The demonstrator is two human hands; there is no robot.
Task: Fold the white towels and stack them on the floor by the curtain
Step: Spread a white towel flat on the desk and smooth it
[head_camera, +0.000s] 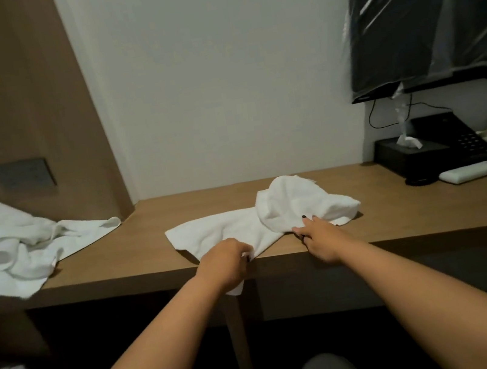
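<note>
A small white towel lies rumpled on the wooden desk, its right part bunched up and one corner hanging over the front edge. My left hand grips the towel's near corner at the desk edge. My right hand pinches the towel's near edge under the bunched part, with two fingers stretched onto the cloth. A pile of larger white towels spreads over the desk's left end.
A black telephone and a black tissue box stand at the back right, with a white remote in front. A plastic-wrapped TV hangs above. A brown wall panel rises at the left.
</note>
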